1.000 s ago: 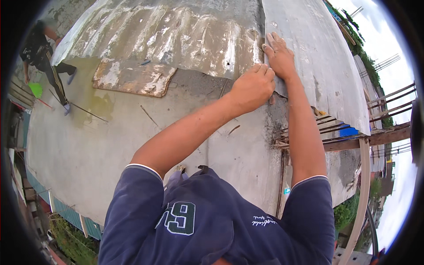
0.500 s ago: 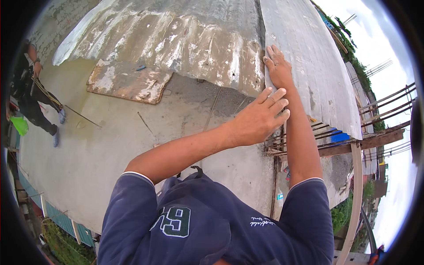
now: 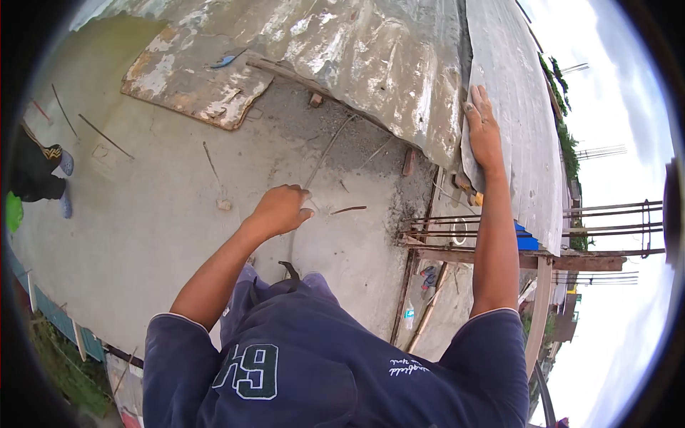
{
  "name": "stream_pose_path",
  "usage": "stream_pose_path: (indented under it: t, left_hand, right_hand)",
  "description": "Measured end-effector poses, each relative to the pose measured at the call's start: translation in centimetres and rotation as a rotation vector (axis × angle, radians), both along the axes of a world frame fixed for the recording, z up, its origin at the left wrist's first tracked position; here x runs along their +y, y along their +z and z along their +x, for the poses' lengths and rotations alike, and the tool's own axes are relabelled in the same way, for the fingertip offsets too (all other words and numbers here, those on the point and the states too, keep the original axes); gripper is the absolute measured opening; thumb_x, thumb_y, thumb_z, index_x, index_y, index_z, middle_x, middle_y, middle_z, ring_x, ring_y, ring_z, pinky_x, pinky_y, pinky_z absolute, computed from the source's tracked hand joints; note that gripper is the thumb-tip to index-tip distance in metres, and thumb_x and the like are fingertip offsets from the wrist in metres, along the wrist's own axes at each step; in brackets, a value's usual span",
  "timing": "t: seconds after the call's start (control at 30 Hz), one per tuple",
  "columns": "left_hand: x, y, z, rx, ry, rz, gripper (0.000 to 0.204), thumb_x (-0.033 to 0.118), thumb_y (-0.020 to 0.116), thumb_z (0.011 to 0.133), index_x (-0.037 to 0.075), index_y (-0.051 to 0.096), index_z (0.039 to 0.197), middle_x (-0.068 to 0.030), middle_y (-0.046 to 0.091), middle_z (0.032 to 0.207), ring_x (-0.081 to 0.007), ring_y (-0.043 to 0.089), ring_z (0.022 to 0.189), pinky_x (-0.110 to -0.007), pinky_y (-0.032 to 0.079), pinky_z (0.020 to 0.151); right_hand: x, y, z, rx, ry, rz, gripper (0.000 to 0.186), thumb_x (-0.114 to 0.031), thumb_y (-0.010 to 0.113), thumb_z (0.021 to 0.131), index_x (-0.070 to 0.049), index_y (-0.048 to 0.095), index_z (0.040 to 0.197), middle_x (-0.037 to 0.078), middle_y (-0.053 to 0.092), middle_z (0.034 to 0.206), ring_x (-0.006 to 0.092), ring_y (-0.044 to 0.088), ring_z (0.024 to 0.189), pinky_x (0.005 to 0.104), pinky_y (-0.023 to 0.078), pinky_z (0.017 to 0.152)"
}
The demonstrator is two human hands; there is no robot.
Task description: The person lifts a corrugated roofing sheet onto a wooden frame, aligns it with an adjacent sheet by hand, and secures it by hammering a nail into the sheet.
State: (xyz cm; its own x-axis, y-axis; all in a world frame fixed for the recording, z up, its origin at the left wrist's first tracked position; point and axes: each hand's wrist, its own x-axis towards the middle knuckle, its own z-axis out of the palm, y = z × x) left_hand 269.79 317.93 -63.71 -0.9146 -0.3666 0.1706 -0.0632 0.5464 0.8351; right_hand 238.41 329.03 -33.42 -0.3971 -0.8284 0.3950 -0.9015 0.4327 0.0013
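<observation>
My right hand [image 3: 485, 135] lies on the grey corrugated sheet [image 3: 517, 157], near the edge where it meets the stained, whitish corrugated sheet [image 3: 385, 68]. Its fingers are stretched out and press on the metal. Lower and to the left, my left hand [image 3: 280, 208] hangs in front of my body over the concrete floor. Its thumb stands apart from the loosely bent fingers, and nothing shows in it. Behind this hand a thin curved rod or cable [image 3: 328, 151] runs along the floor. Both sheets are raised above the floor along their near edge.
A worn board [image 3: 193, 78] with a blue object [image 3: 227, 60] lies at left. A wooden strip [image 3: 285, 74] props the sheet's edge. Reinforcing bars [image 3: 606, 228] and a timber beam [image 3: 589, 262] jut out at right. Another person's legs [image 3: 39, 171] show far left.
My left hand has moved away from my right forearm, down and to the left. My right hand stays on the grey sheet. The view has shifted, and the wooden strip under the sheet now shows.
</observation>
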Motion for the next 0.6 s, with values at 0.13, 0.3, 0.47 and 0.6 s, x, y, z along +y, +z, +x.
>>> stream_pose_path:
  t: [0.13,0.3,0.47,0.6]
  left_hand:
    - [1.9,-11.1,2.6,-0.192,0.081,0.042,0.041,0.027,0.071,0.083,-0.002,0.068,0.112,-0.022,0.068,0.107,-0.0388,0.064,0.102,-0.046,0.051,0.089]
    - [7.2,-28.5,8.0,-0.312,0.393,0.32,0.039,0.023,0.07,0.084,-0.004,0.067,0.112,-0.0225,0.067,0.105,-0.0395,0.065,0.098,-0.047,0.052,0.086]
    - [14.4,-43.3,12.9,-0.526,0.597,0.641,0.033,0.019,0.062,0.083,-0.005,0.066,0.105,-0.0298,0.067,0.1,-0.0455,0.064,0.095,-0.049,0.051,0.083]
    - [21.3,-52.9,18.3,-0.567,0.747,0.718,0.036,0.021,0.062,0.082,-0.008,0.066,0.103,-0.031,0.067,0.096,-0.0458,0.066,0.09,-0.049,0.051,0.08]
  right_hand:
    - [0.8,0.0,0.5,0.101,0.031,0.119,0.047,-0.025,0.042,0.104,-0.003,0.047,0.145,0.016,0.043,0.151,0.0317,0.038,0.141,0.0377,0.029,0.116]
    - [4.0,1.2,-4.6,0.27,0.071,0.341,0.043,-0.018,0.043,0.103,0.003,0.05,0.14,0.015,0.055,0.14,0.027,0.05,0.13,0.0367,0.039,0.11]
    - [5.9,3.0,-9.6,0.311,0.079,0.392,0.039,-0.012,0.046,0.1,0.004,0.053,0.135,0.015,0.058,0.135,0.0259,0.057,0.122,0.0371,0.041,0.107]
    - [6.8,-0.3,-10.4,0.175,0.086,0.082,0.035,-0.014,0.052,0.098,0.005,0.058,0.127,0.016,0.062,0.124,0.0263,0.059,0.117,0.0385,0.044,0.103]
